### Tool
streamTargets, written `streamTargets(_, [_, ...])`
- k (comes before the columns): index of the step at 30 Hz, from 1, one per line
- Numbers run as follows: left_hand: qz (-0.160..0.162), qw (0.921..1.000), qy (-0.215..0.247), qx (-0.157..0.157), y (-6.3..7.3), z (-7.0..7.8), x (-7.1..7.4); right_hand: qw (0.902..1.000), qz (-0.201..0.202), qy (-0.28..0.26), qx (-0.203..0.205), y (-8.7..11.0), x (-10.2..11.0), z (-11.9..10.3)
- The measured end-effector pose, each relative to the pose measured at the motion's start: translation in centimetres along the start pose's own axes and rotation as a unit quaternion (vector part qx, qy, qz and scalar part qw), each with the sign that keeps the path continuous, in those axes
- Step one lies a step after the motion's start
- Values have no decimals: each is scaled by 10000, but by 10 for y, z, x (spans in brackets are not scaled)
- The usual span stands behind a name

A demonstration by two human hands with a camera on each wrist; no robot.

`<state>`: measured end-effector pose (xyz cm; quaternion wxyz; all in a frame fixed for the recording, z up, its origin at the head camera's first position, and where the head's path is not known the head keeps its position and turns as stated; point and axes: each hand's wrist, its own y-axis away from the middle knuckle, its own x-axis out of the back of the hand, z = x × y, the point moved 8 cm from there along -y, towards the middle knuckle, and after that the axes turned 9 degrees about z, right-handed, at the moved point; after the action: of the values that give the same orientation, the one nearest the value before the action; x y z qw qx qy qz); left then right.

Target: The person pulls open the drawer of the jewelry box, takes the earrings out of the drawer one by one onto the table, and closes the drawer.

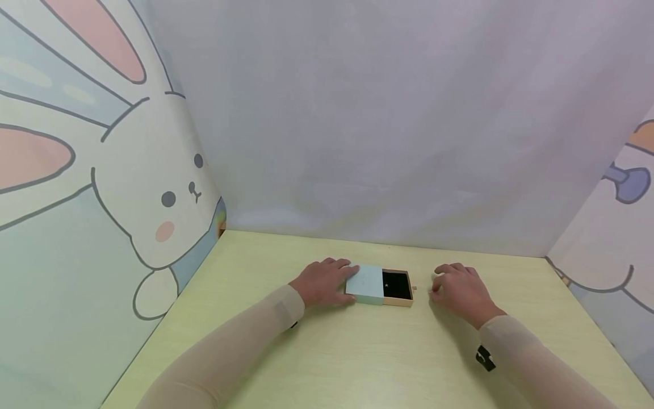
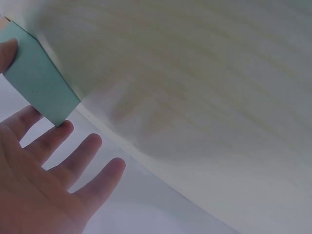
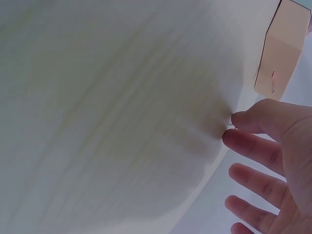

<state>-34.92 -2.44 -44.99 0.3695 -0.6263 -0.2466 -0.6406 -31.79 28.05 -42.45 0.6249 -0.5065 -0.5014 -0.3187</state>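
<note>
A small jewelry box with a pale blue sleeve (image 1: pixel 365 282) lies on the table, its drawer (image 1: pixel 411 303) slid partway out to the right. On the drawer's black lining (image 1: pixel 399 286) sits one tiny shiny stud (image 1: pixel 386 285). My left hand (image 1: pixel 322 282) holds the sleeve's left end, thumb along the near side; the left wrist view shows that thumb (image 2: pixel 7 54) against the green side. Right of the drawer, my right hand (image 3: pixel 292 156) pinches a tiny pale thing (image 3: pixel 232 126) between thumb and index finger, mostly hidden by the fingertips. Its other fingers are spread loosely.
A small pull tab (image 1: pixel 414 288) sticks out from the drawer's front, facing my right hand. The pale yellow table (image 1: pixel 337 363) ends at a light curtain (image 1: pixel 388 142) behind. Cartoon-printed cloth (image 1: pixel 153 199) hangs at the left side, with more at the right.
</note>
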Motion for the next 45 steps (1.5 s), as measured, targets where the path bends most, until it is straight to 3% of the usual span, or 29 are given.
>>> streamTargets(25, [31,10000,-38,-13,-1,1,0,9998,-194,14,-63,1,2,5])
streamTargets(45, [38,10000,-64,-37,0,1,0,9998,66,138,123,-3,12,2])
